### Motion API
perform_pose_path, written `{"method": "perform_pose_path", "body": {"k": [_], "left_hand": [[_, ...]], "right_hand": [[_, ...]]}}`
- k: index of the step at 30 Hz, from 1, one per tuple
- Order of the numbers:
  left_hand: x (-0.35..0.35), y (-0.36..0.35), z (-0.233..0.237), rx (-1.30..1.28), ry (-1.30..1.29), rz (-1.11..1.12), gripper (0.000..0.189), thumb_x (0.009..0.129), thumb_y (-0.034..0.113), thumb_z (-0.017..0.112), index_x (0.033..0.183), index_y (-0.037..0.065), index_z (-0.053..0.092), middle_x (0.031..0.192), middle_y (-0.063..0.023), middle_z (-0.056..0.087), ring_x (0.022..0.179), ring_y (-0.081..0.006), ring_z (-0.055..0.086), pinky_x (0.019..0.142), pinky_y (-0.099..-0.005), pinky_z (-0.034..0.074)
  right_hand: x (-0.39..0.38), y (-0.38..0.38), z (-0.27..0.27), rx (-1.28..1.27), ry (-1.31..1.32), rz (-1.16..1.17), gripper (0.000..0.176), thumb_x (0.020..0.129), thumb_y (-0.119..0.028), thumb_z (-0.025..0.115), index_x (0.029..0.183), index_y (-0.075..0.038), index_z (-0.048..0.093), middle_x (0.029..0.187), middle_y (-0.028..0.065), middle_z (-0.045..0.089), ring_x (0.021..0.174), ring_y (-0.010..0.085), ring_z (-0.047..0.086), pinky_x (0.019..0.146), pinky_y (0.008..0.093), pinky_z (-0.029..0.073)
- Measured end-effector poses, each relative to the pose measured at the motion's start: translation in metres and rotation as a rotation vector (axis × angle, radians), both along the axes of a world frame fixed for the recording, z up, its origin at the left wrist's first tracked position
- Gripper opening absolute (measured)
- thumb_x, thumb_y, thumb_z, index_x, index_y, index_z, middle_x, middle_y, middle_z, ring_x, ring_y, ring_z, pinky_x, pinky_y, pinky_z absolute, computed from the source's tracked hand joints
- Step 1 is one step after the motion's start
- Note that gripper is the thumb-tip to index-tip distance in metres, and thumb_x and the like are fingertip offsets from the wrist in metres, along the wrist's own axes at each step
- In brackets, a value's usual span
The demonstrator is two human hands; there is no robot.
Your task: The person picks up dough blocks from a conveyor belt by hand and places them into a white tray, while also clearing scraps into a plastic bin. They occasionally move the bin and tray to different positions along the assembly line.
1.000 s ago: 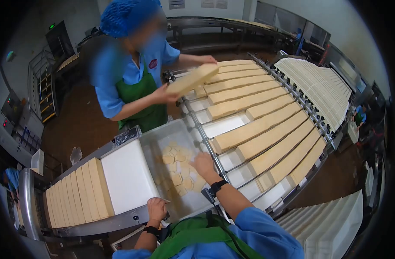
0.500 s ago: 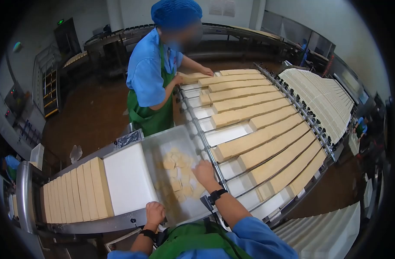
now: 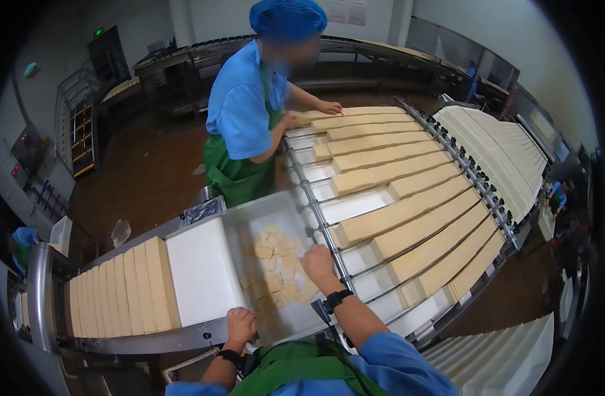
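Note:
My left hand [image 3: 241, 324] is closed in a fist at the near left edge of a translucent plastic tray [image 3: 240, 231]. The fingers of my right hand [image 3: 318, 263] curl at the tray's right rim, beside a metal rail [image 3: 323, 228]; I cannot tell what they grip. Small beige cut pieces [image 3: 276, 282] lie scattered in the tray between my hands. Right of the rail, long beige slabs [image 3: 408, 214] rest in rows with thin rods between them. To the left, a row of upright beige slabs [image 3: 158, 284] stands beside a white board [image 3: 207, 274].
Across the tray, a co-worker [image 3: 246, 112] in blue cap and green apron has both hands at the far slabs. Beyond them lies a pale ribbed sheet [image 3: 491, 145]. Stacked white trays [image 3: 500, 356] stand at lower right, and a curved metal frame [image 3: 41, 297] at far left.
The view has turned slightly, so most things sit a little farther right. The co-worker has leaned a bit to the right. My hands keep nearly the same places and closed shape.

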State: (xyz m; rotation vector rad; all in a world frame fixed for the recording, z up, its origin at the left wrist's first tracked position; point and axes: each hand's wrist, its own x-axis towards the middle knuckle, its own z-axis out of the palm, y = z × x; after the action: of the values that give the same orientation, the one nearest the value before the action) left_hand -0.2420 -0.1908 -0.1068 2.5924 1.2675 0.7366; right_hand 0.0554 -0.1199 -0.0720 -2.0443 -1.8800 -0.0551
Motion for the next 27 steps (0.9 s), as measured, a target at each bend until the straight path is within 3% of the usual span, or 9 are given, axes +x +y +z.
{"method": "perform_pose_path", "body": {"k": [10, 16, 27], "left_hand": [[0.000, 0.000, -0.001, -0.026, 0.038, 0.017, 0.001, 0.066, 0.012, 0.061, 0.066, 0.013, 0.061, 0.076, -0.0026, 0.058, 0.084, -0.0225, 0.054, 0.079, -0.0383, 0.037], [-0.004, 0.000, -0.008, -0.028, 0.001, 0.017, 0.002, 0.065, 0.013, 0.062, 0.067, 0.013, 0.061, 0.077, -0.0027, 0.058, 0.085, -0.0223, 0.054, 0.079, -0.0378, 0.038], [-0.007, 0.002, -0.011, 0.019, 0.048, -0.014, 0.007, 0.065, 0.014, 0.061, 0.072, 0.012, 0.063, 0.080, -0.0042, 0.057, 0.087, -0.0227, 0.054, 0.080, -0.0380, 0.038]], "right_hand": [[0.002, 0.003, -0.010, 0.018, -0.029, 0.011, 0.023, 0.074, -0.026, 0.059, 0.070, -0.006, 0.069, 0.081, 0.0087, 0.057, 0.084, 0.0276, 0.052, 0.075, 0.0409, 0.041], [0.000, 0.000, -0.006, 0.019, -0.014, 0.012, 0.025, 0.073, -0.030, 0.067, 0.069, -0.005, 0.068, 0.083, 0.0102, 0.058, 0.084, 0.0284, 0.054, 0.074, 0.0402, 0.042], [0.003, 0.006, -0.010, 0.011, -0.037, 0.029, 0.024, 0.073, -0.028, 0.066, 0.067, -0.005, 0.067, 0.079, 0.0122, 0.058, 0.080, 0.0303, 0.055, 0.072, 0.0427, 0.045]]}}
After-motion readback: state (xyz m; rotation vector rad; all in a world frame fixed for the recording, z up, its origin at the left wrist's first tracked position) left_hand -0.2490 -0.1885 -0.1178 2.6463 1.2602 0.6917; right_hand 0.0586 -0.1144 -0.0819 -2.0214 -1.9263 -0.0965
